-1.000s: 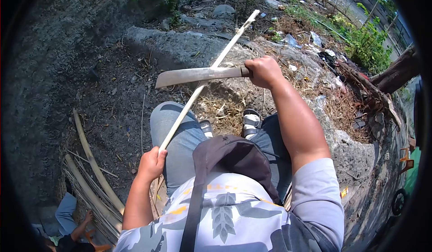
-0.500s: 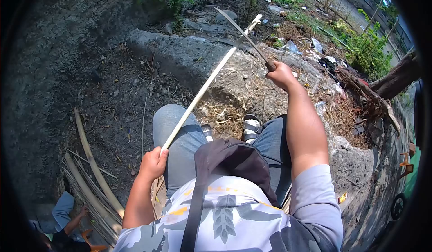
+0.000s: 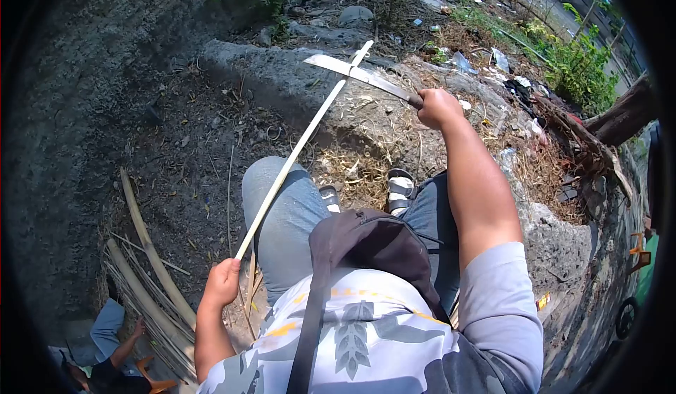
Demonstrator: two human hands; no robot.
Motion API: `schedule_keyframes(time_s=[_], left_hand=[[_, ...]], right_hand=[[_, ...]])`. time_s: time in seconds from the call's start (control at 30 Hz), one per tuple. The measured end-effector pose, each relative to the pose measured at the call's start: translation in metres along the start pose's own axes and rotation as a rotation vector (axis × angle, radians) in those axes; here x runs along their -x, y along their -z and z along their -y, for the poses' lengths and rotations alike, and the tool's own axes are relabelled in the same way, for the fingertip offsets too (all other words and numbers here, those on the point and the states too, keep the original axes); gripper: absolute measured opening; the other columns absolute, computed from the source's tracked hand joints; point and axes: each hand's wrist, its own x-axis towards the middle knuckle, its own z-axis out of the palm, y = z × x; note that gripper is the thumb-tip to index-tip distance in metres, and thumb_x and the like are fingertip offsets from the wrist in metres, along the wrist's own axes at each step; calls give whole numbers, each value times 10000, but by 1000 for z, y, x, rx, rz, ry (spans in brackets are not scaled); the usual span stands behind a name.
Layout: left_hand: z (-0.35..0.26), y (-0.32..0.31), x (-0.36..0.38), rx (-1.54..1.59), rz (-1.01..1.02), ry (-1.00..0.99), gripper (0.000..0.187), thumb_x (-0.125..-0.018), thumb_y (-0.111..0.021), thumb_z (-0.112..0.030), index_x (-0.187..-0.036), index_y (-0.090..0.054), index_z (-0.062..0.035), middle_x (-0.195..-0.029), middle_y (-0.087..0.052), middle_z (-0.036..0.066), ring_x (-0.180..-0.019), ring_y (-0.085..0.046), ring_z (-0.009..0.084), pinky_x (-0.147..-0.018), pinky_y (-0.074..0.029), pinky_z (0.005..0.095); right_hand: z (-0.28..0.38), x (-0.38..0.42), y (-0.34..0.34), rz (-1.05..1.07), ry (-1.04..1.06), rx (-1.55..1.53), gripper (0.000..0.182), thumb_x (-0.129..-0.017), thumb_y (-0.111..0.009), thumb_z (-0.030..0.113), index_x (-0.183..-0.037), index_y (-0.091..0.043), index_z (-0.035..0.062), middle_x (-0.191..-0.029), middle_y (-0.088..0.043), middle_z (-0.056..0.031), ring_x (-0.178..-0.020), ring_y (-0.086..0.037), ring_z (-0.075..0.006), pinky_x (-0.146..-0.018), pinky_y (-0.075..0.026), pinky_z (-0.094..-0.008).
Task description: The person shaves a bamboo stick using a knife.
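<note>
My left hand (image 3: 222, 282) is closed around the near end of a long, pale stripped stick (image 3: 304, 142), which looks like split bamboo. The stick slants up and away over my left knee toward the concrete ledge. In my right hand (image 3: 441, 108) is the dark handle of a machete (image 3: 380, 82). Its broad blade lies across the stick near the far end, flat side showing, and seems to touch it. A small curl or knob shows at the stick's far tip, by the blade.
Long poles and thin strips (image 3: 156, 253) lie on the ground at the left. A person (image 3: 116, 345) sits at lower left. Shavings (image 3: 352, 165) litter the ground by my feet, beside a rough concrete ledge (image 3: 271, 70). Litter and a log (image 3: 623, 112) are at the right.
The machete blade has turned from pointing steeply away to lying leftward across the stick, flat showing. My left hand has drawn the stick back and down toward me.
</note>
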Motion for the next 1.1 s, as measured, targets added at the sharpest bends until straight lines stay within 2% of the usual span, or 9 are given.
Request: schedule_keyframes(time_s=[0.13,0.2,0.37,0.53,0.6,0.77,0.87,1.03,1.1], left_hand=[[-3,8,-6,-39,17,37,495,-1101,-496,-399,-854,-589,20,-665,-508,153,-622,-463,240,-609,-441,410],[-7,3,-7,-64,12,59,472,-1090,-513,-381,-848,-572,20,-699,-561,211,-639,-551,362,-627,-454,459],[-19,-9,-14,-106,-81,52,384,-1080,-514,-366,-934,-581,-18,-754,-624,262,-753,-620,498,-652,-470,520],[-29,-10,-16,-272,-190,5,424,-1080,-497,-409,-907,-548,-26,-768,-632,266,-767,-617,520,-651,-465,566],[-23,-10,-18,-333,-165,23,447,-1078,-496,-422,-881,-537,-22,-772,-634,271,-774,-617,527,-651,-461,581],[-34,-9,-30,-383,-161,-40,476,-1081,-486,-436,-857,-539,-20,-745,-628,277,-757,-615,531,-634,-453,590],[-36,0,-33,-398,-136,-42,491,-1081,-486,-447,-842,-542,-22,-730,-622,276,-743,-612,532,-625,-450,590],[-26,-8,-30,-352,-131,-29,497,-1075,-499,-452,-824,-539,-24,-723,-618,277,-741,-609,534,-627,-450,590],[-24,-12,-32,-331,-140,-36,497,-1075,-500,-452,-824,-539,-24,-727,-617,279,-743,-608,535,-627,-450,588]], right_hand=[[6,13,12,3,0,21,281,-860,-660,186,-1124,-757,195,-1089,-751,-157,-1057,-714,-360,-917,-567,-476],[15,22,17,-11,41,-32,269,-854,-668,189,-1107,-758,184,-1082,-751,-158,-1045,-714,-362,-909,-565,-483],[42,33,12,85,410,126,193,-811,-686,174,-994,-749,172,-995,-756,-127,-981,-726,-353,-851,-578,-482],[62,37,11,108,521,185,164,-813,-686,179,-967,-741,193,-971,-757,-111,-962,-728,-351,-840,-588,-468],[40,18,-6,10,510,91,140,-765,-686,166,-902,-698,139,-869,-733,-139,-887,-713,-394,-781,-570,-513],[-10,-13,-27,-24,-60,-132,291,-843,-645,202,-1114,-748,171,-1117,-743,-180,-1080,-704,-361,-943,-545,-486],[0,1,-3,92,-75,-33,362,-879,-625,200,-1220,-741,163,-1253,-724,-153,-1159,-693,-327,-984,-553,-448],[-10,-6,-10,-19,22,-251,283,-836,-648,222,-1068,-745,93,-1001,-745,-219,-961,-709,-400,-867,-543,-468],[-10,-7,-10,-5,43,-277,298,-822,-647,215,-1075,-743,89,-1004,-742,-225,-972,-705,-405,-875,-539,-475]])
